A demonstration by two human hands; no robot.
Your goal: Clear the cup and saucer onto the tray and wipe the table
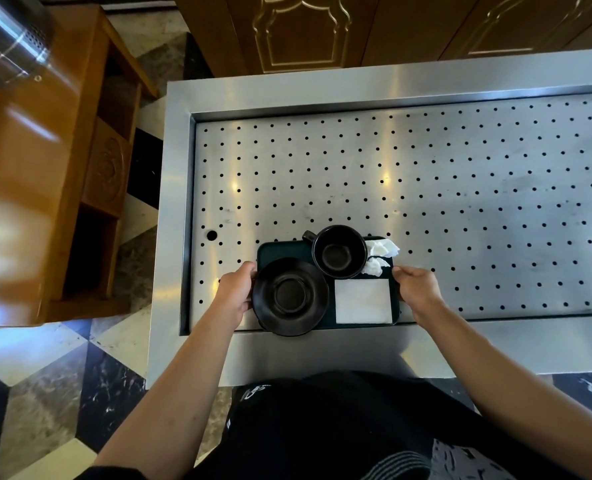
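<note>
From the head view, the dark tray (280, 249) sits at the near edge of the perforated steel table (426, 188), gripped at both short ends: the left hand (234, 289) curls around its 9 o'clock edge and the right hand (415, 289) curls around its 3 o'clock edge, fingers wrapped under or over the rim and thumbs toward the middle. On the tray, the black saucer (290, 296) lies at the near left, its rim touching or just beside the left hand and overhanging the tray's near edge. The black cup (339, 251) stands upright at 12 o'clock from the saucer's right side, handle pointing toward 10 o'clock, looking empty. A flat white napkin (363, 301) lies at the near right corner, just beside the right hand. A crumpled tissue (381, 254) sits at 3 o'clock of the cup, touching it. The table's sunken surface stretches wide open toward 12 and 2 o'clock; a raised steel rim runs along 9 o'clock and the near side, and the tray's near edge lies against or over that near rim. A wooden cabinet (45, 168) stands at 9 o'clock, well apart across tiled floor (45, 375), and wooden panelling (356, 29) runs behind the table at 12 o'clock.
</note>
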